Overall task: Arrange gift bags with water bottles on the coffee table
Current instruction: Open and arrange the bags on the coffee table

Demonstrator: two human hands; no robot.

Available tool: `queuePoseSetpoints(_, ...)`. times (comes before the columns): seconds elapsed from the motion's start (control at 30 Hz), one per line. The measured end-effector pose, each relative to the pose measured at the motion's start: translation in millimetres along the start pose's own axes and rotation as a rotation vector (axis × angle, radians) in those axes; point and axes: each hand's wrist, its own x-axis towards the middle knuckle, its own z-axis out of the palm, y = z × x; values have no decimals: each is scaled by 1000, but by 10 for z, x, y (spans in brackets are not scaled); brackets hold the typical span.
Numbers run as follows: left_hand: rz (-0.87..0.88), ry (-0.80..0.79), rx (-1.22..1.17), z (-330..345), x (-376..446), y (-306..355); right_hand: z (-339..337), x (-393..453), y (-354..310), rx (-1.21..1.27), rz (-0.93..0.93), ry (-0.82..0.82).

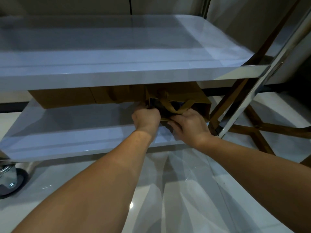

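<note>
Gift bag (196, 96), brown paper, sat on the lower shelf (70, 132) of a wheeled cart, tucked under the upper shelf (117, 52), right end. Head view only: our left hand (146, 117) was at the bag's open mouth, fingers curled round its left edge, gripping it. Our right hand (189, 122) was just right of that, fingers curled on the bag's near rim by the crossed handle straps (168, 107). Something dark blue showed inside the bag between our fingers; we couldn't tell what. More brown bags (67, 98) lay in a row to the left of our left fingers, same shelf, touching each other. Caster wheel (10, 182) was far left and below. Wooden crossed frame (257, 128) stood right of our right hand, behind the chrome cart post (252, 98).
</note>
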Motion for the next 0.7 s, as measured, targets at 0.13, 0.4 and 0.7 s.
queuePoseSetpoints(0.13,5,13,10,8,17,-19,-194,-100,-125,15,-12,32)
queuePoseSetpoints(0.4,18,10,56,20,-10,-40,-359,131,80,-89,319,149)
queuePoseSetpoints(0.7,27,38,60,-20,-25,-33,-207,48,-6,10,149,324)
